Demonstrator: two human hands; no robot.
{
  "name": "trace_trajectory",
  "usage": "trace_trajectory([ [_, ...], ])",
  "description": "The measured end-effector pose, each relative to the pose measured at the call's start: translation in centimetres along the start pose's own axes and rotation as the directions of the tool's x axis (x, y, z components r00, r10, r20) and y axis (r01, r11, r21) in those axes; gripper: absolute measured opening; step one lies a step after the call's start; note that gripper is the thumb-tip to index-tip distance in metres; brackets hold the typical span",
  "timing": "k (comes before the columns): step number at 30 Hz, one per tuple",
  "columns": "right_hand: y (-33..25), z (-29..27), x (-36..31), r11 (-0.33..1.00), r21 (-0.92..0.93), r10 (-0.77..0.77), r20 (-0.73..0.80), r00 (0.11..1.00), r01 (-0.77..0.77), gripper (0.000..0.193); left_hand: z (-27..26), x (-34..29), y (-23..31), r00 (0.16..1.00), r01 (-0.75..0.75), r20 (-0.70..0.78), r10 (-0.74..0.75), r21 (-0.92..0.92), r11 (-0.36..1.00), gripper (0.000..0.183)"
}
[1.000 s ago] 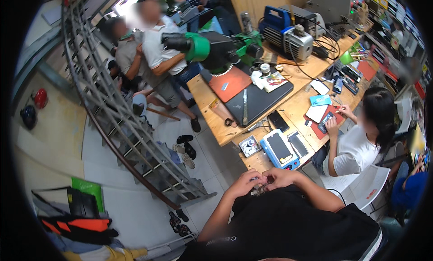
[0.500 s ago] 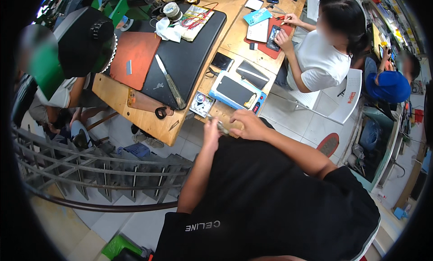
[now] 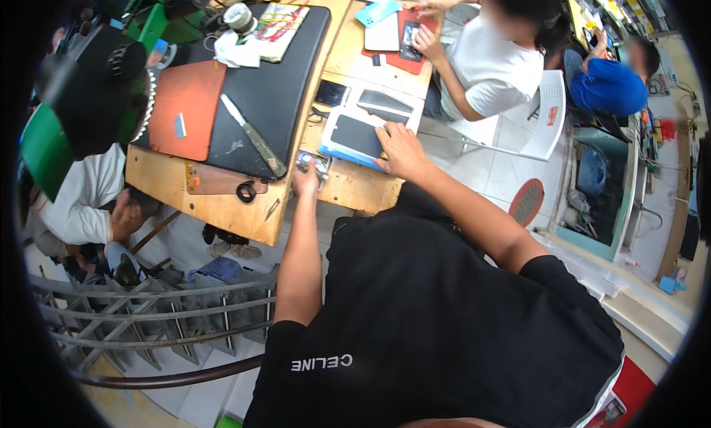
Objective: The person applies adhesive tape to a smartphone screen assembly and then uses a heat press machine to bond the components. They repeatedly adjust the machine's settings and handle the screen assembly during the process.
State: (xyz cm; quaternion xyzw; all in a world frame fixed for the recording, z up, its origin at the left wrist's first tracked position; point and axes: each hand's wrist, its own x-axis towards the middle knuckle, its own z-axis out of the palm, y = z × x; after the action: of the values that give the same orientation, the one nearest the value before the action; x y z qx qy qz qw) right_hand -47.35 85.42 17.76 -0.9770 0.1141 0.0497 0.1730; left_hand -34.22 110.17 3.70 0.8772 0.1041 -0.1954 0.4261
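My left hand [image 3: 305,179] is closed at the wooden table's front edge, beside a small open box [image 3: 314,161] of white bits. Its fingers hold something small and greyish that I cannot make out. My right hand [image 3: 401,152] reaches over a flat white-and-blue device [image 3: 337,118] with a dark phone-sized panel [image 3: 357,135] lying on it. The fingers are spread, the tips touching the panel's right end. Behind the device lie a black phone [image 3: 332,93] and a dark panel with a pale stripe [image 3: 386,104].
Left of my hands, a knife-like blade [image 3: 255,141] and an orange mat [image 3: 185,109] lie on a black pad [image 3: 296,80]. A black tape ring [image 3: 246,192] sits near the table corner. Across from me, a person in white [image 3: 481,65] handles a phone. Metal railing [image 3: 155,309] curves at lower left.
My hands, close together before, are now apart. The right moved forward onto the device and panel; the left moved to the small box with its object. The whole view has shifted.
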Motion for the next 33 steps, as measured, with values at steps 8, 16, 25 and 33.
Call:
trace_trajectory([
  [8,-1.0,0.3,0.0,0.997,-0.068,-0.050,-0.051,0.997,0.047,0.062,-4.1,-6.2,6.9,0.984,-0.169,-0.031,0.178,0.185,0.968,0.065],
  [16,0.1,0.5,0.8,0.999,0.001,-0.053,-0.059,0.997,0.054,0.058,-2.4,-10.9,3.8,0.919,-0.350,-0.120,0.376,0.189,0.917,0.039],
  [25,0.6,-0.7,1.5,0.991,-0.098,-0.085,0.040,0.996,0.089,0.073,3.8,-16.7,2.5,0.983,-0.176,0.087,0.162,0.192,0.966,0.044],
  [33,1.0,-0.8,1.7,0.985,-0.143,-0.083,0.088,0.993,0.095,0.083,3.1,-16.8,4.6,0.981,-0.195,0.015,0.195,0.110,0.975,0.044],
])
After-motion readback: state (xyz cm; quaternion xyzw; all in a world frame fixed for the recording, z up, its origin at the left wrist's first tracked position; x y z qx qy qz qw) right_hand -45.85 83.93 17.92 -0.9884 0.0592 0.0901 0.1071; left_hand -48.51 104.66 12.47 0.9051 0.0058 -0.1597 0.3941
